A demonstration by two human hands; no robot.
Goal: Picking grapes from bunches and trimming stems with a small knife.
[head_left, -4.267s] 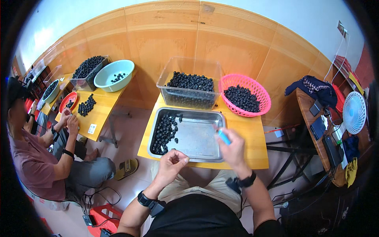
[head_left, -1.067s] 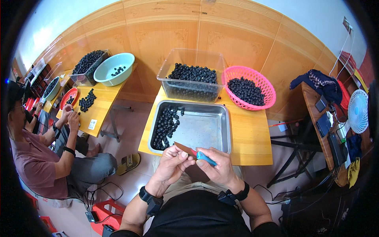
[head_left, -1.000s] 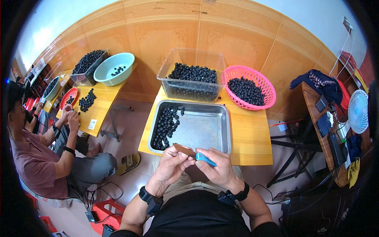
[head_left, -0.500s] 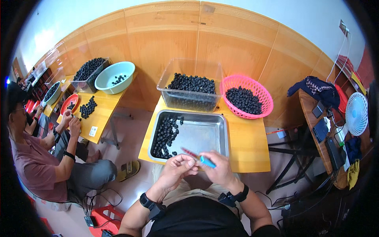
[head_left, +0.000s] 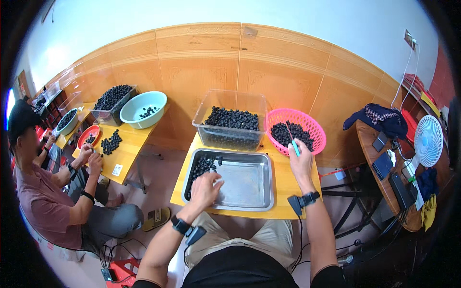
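Observation:
In the metal tray [head_left: 242,210], my left hand [head_left: 205,189] reaches over the dark round fruits [head_left: 198,168] heaped along its left side. Its fingers are bent and spread, nothing visible between them, though the far tips partly vanish among the fruits. Wrapped round the teal handle of a small knife [head_left: 295,148], my right hand [head_left: 301,161] is at the near edge of the pink basket [head_left: 321,139]. The knife's thin reddish blade points away from me over the dark round fruits inside. Whether a fruit is also in that hand, I cannot make out.
Behind the tray stands a clear plastic bin [head_left: 230,139] of similar fruits. A co-worker [head_left: 53,192] sits at the left table near a mint-green basin [head_left: 144,115]. At right, a wooden table [head_left: 367,139] carries a fan [head_left: 429,141] and devices. Cables trail on the floor.
My hands, together over the tray's near edge before, have separated. The left moved to the fruits in the tray; the right carried the knife right to the pink basket. The view tilted up.

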